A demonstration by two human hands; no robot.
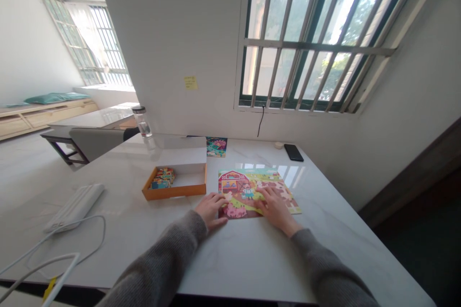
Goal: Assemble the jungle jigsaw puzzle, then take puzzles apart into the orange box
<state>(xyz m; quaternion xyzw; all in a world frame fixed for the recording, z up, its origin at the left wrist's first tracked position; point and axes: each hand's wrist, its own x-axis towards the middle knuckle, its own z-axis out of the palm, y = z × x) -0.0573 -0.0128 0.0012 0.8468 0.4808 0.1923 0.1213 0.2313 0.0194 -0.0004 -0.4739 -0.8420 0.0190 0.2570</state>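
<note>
A colourful farm picture puzzle [234, 197] lies flat on the white marbled table [248, 254]. My left hand [212, 210] rests at the picture's left edge, fingers apart, fingertips over its lower left part. Across the picture's lower right part lies my right hand [275, 208], its fingers spread on the surface. Neither hand shows anything held. Left of the picture stands an open orange box [187, 190] with a pile of puzzle pieces [163, 178] in its left part.
Behind the box lie a white sheet and a dark colourful picture [217, 147]. A black phone [294, 152] is at the back right, a bottle [143, 122] at the back left. A white power strip [75, 207] with cables lies at the left.
</note>
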